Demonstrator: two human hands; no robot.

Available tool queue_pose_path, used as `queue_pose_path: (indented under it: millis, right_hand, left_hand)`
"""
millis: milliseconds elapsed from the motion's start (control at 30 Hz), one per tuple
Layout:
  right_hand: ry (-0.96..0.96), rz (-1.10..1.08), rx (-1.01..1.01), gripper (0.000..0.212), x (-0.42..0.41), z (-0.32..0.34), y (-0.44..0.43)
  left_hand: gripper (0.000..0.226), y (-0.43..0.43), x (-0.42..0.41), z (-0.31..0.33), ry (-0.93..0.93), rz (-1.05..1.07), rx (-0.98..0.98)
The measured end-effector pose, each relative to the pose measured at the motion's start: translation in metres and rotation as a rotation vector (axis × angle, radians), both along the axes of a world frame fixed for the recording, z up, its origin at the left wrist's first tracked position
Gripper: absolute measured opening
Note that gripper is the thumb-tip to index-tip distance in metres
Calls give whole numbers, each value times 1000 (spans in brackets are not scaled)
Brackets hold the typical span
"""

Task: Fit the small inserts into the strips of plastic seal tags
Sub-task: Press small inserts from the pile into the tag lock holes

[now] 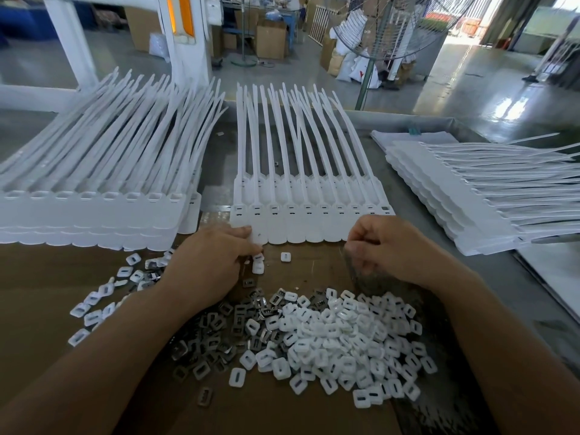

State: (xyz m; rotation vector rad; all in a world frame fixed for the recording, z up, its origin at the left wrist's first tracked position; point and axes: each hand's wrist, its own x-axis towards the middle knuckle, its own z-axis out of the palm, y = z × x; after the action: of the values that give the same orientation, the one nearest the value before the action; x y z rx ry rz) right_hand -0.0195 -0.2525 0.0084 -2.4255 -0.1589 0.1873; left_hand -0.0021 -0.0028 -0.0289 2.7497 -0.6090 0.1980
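A strip of white seal tags lies flat in the middle of the table, tails pointing away from me. My left hand pinches the near left tab of this strip between thumb and forefinger, and a couple of white inserts show under its fingers. At the strip's near right end, my right hand hovers with its fingers curled inward; whatever is inside them is hidden. One white insert lies alone between the hands. A heap of white inserts sits just in front of me.
Grey metal clips are mixed into the heap's left side. Stacked tag strips stand at the left and right. Brown cardboard covers the near table. A standing fan rises beyond the far edge.
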Motion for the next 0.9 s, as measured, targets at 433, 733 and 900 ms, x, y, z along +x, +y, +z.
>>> queue_pose_path:
  millis: [433, 733, 900]
  right_hand:
    - [-186, -407, 188, 10, 32, -8, -37]
    - [-289, -577, 165, 11, 62, -27, -51]
    - [-268, -579, 96, 15, 69, -36, -55]
  left_hand:
    - [23, -3, -1, -3, 17, 123, -69]
    - [35, -4, -2, -1, -1, 92, -53]
    - [34, -3, -3, -1, -8, 86, -49]
